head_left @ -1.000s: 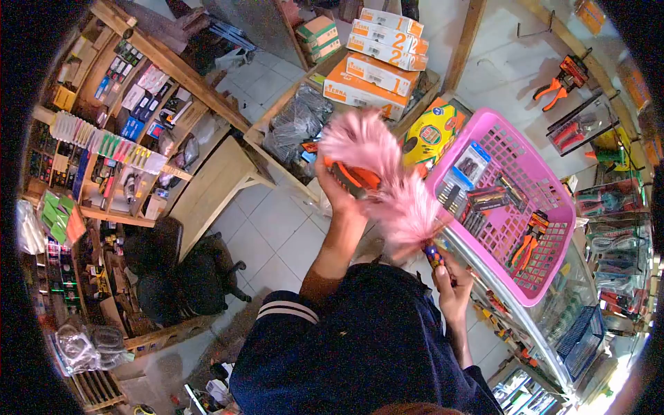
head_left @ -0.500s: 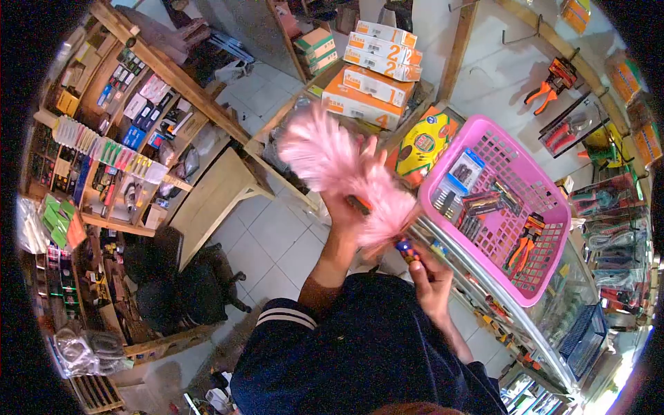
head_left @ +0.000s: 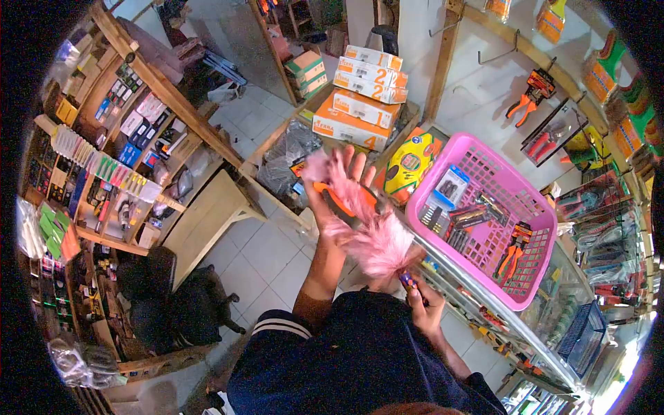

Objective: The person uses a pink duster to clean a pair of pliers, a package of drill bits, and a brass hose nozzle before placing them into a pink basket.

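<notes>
My left hand [head_left: 324,207] is palm up in front of me, with its fingertips showing past pink feathers. Resting in it are orange-handled pliers [head_left: 340,200], partly covered by the feathers; a dark and orange card shows at their far end. My right hand [head_left: 429,310] is closed around the dark, purple-tipped handle of a pink feather duster [head_left: 380,242]. The duster's feathers lie across the pliers and my left palm.
A pink basket [head_left: 477,290] on the glass counter [head_left: 512,325] holds carded pliers [head_left: 512,256] and packaged bits. Orange-and-white boxes [head_left: 353,131] are stacked ahead, beside a yellow package [head_left: 409,166]. Tools hang on the right wall. Shelves and a black chair [head_left: 187,304] stand left.
The duster's feathers have swept back toward me, uncovering more of the orange pliers and my left fingers. The view has shifted slightly.
</notes>
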Tool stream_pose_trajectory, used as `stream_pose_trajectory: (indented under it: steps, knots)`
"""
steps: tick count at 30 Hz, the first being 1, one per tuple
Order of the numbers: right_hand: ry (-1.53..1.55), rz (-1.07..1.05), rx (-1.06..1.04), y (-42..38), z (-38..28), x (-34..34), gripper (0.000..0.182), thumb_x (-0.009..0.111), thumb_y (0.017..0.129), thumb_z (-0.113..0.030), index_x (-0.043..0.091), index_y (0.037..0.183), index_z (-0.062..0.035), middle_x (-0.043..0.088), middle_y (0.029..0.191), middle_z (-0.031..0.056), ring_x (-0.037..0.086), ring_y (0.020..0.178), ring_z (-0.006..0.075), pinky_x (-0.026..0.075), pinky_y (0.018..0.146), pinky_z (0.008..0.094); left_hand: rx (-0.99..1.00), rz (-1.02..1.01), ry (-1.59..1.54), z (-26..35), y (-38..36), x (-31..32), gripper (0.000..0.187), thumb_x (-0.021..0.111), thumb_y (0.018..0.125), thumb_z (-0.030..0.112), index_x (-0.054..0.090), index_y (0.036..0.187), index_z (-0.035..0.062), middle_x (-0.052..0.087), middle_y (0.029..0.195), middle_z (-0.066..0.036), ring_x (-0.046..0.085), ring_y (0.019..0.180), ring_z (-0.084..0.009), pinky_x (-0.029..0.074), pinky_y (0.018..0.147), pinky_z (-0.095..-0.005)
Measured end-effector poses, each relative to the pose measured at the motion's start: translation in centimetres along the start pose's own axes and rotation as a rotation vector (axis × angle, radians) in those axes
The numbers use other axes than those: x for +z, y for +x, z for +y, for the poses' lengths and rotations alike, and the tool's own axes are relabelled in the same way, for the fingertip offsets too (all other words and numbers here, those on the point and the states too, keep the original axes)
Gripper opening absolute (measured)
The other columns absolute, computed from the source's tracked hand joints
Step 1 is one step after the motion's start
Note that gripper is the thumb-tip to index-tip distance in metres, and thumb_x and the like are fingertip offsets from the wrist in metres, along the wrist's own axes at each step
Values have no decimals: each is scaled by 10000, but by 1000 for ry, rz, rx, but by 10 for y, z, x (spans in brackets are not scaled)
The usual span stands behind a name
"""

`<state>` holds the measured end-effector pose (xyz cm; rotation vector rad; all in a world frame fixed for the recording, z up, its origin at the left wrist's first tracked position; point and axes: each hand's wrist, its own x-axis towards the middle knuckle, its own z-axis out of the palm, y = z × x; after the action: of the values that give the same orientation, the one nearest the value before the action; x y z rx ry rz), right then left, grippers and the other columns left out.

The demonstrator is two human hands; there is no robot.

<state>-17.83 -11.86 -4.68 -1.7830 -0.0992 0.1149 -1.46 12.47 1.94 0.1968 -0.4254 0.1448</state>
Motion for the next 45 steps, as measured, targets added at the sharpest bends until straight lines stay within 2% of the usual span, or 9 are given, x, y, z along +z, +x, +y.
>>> stream_pose_trajectory:
  steps: [8,10,12,18,22,32,36,42,45]
  knots:
    - [-53,73,-202,-11,9,-2,297,619,915,-153,636,1155,23,690,879,118,652,780,160,506,732,294,-41,231,283,-4,0,35,920,358,862,760,267,1498,102,293,1553,-75,316,1406,-235,237,1162,-477]
    - [-82,113,-194,-13,7,-1,290,611,918,-140,634,1154,28,689,873,115,650,773,164,505,735,294,-170,-104,-192,-21,0,37,978,362,822,802,229,1511,121,262,1561,-73,326,1395,-255,269,1142,-493]
    - [-106,172,-211,-8,-2,1,286,602,921,-128,630,1156,33,688,879,117,651,775,171,504,737,294,-151,128,234,-29,-6,52,1071,409,771,829,173,1519,100,181,1583,-78,351,1377,-288,334,1102,-521]
    - [-131,206,-264,21,-35,19,303,600,916,-94,610,1190,36,685,930,124,648,830,176,497,768,295,-465,114,221,-33,-18,24,1145,468,713,824,188,1502,44,288,1538,-93,412,1330,-341,414,1054,-510]
    - [-155,158,-349,12,-18,22,320,623,892,-91,612,1182,42,664,879,127,638,767,189,497,715,301,-218,17,281,-28,10,45,1210,512,630,833,193,1504,60,339,1500,-140,396,1339,-365,405,1058,-505]
    - [-168,135,-332,27,-14,28,393,682,821,-34,611,1196,60,668,903,176,671,775,244,517,690,303,-266,53,332,-37,-2,46,1175,536,653,813,183,1518,100,325,1512,-63,285,1407,-290,295,1128,-506]
    - [-215,174,-577,17,18,23,394,708,794,-39,619,1155,89,660,837,200,667,689,253,518,626,305,-269,15,170,-34,8,42,1201,503,644,832,176,1515,73,255,1543,-84,228,1430,-303,235,1150,-518]
    - [-191,154,-409,21,-4,27,391,694,816,-63,607,1171,75,670,875,178,667,722,242,517,646,312,-403,80,187,-33,-7,19,1127,495,674,818,248,1498,90,296,1540,-109,233,1438,-301,209,1172,-509]
    - [-246,117,-428,5,10,11,345,629,848,-95,612,1154,64,658,885,191,657,730,278,516,659,345,-327,-211,-386,-20,18,34,1086,436,727,834,284,1482,69,315,1523,-155,282,1412,-328,211,1166,-495]
